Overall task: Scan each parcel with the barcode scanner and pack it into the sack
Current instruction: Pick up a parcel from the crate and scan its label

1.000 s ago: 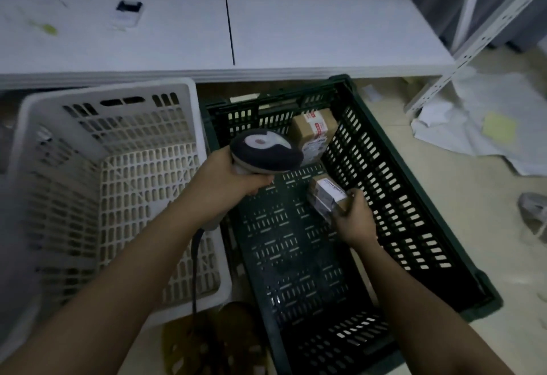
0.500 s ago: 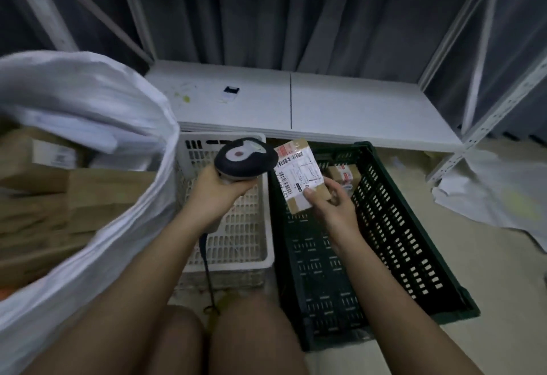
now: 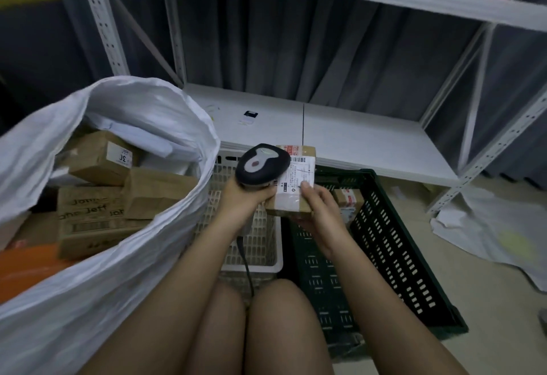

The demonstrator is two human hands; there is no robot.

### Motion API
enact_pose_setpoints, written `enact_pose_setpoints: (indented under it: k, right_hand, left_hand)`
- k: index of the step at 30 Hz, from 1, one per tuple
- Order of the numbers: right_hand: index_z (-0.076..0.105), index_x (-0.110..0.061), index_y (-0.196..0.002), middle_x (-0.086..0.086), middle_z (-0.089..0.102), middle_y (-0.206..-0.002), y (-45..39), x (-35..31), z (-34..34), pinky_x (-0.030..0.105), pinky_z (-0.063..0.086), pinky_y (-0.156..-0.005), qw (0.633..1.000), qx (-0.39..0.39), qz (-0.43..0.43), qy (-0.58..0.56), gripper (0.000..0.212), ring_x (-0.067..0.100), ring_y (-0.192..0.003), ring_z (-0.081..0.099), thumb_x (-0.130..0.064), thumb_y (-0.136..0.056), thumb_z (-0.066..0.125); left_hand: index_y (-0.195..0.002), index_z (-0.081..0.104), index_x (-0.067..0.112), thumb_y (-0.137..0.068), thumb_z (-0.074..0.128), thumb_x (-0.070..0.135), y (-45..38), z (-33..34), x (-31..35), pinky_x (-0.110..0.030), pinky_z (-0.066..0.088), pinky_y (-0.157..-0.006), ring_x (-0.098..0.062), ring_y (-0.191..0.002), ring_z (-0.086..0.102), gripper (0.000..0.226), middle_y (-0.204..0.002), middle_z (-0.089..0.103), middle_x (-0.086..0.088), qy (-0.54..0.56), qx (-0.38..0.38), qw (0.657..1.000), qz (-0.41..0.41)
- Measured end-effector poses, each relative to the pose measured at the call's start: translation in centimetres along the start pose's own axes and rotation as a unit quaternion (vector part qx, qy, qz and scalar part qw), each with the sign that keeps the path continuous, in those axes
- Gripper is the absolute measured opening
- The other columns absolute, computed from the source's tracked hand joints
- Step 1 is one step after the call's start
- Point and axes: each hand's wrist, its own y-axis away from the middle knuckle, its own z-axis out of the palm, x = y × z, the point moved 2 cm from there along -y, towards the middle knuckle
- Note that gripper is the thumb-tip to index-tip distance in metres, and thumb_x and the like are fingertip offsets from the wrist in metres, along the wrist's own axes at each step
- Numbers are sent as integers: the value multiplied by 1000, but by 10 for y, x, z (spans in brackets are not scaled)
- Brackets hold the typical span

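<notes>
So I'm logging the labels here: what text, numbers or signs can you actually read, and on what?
"3L" or similar, seen turned: white sticker on a box in the sack.
"John" and "Jeff", partly, repeated: print on the big box in the sack.
Held parcel: barcode and printed label, too small to read; red marks on its tape, unreadable.
Parcel in the green crate: red-printed tape, unreadable.
Scanner: no text.
</notes>
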Motion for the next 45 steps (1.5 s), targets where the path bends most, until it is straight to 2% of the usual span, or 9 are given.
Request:
enact_pose_setpoints:
  k: [10,16,19,24,28,32,36,39,45]
  right_hand:
    - [55,-13,-116,8,69,-108,-44,5,-21,29,56,-68,997,48,8,60,27,17,-84,70,-22,-92,64]
    - [47,-18,-122,8,67,-117,-55,33,-25,33,58,-82,998,44,33,-29,40,24,-105,68,-6,-88,65]
    - [46,-20,-129,7,66,-121,-55,45,-21,32,58,-78,995,4,45,-88,52,27,-108,67,-2,-85,67]
    - [33,-25,-138,9,64,-125,-60,49,-17,35,57,-83,997,2,27,-71,72,28,-112,64,1,-82,70]
    - [14,-47,-147,2,52,-131,-60,44,-13,37,59,-80,998,41,-26,-38,100,24,-116,59,4,-82,70]
    - [38,-33,-139,0,58,-127,-60,36,-13,35,58,-85,998,30,-50,4,64,16,-110,62,-6,-88,66]
    - [56,-16,-101,4,70,-104,-63,30,-24,31,57,-79,994,72,-52,61,13,19,-95,69,-28,-95,59]
    - [55,-17,-107,4,73,-95,-64,27,-31,26,57,-69,996,43,-34,73,22,17,-85,71,-23,-90,67]
    - [63,-15,-113,7,71,-104,-60,33,-41,36,59,-78,994,-3,-12,111,25,22,-96,71,-13,-89,67]
  left_hand:
    - [-128,56,13,-75,78,3,-33,5,-24,-19,44,-83,-13,-110,57,58,-120,63,1,7,3,1000,-24]
    - [-127,56,15,-75,79,10,-43,11,-48,-25,47,-94,-13,-112,57,57,-122,63,1,27,-10,998,-48]
    - [-121,60,15,-74,79,4,-51,12,-57,-16,52,-83,-7,-101,62,52,-114,66,2,43,-14,997,-59]
    - [-123,61,9,-71,80,1,-64,7,-68,-42,49,-99,-19,-108,63,56,-116,68,-4,45,24,994,-92]
    - [-124,60,10,-73,79,0,-64,8,-67,-33,50,-95,-17,-109,61,55,-117,66,-3,24,39,996,-79]
    - [-123,57,12,-74,78,-2,-62,6,-68,-8,46,-69,-10,-102,58,55,-112,63,4,16,41,996,-73]
    - [-122,57,10,-77,73,-7,-60,0,-66,-4,44,-58,-1,-88,60,51,-109,63,3,21,56,995,-75]
    - [-114,56,11,-79,71,-8,-57,-2,-64,-5,45,-52,11,-67,62,42,-93,63,8,34,46,995,-77]
    - [-125,55,11,-77,76,2,-54,-8,-61,-4,45,-61,-9,-98,57,53,-108,61,6,11,42,997,-67]
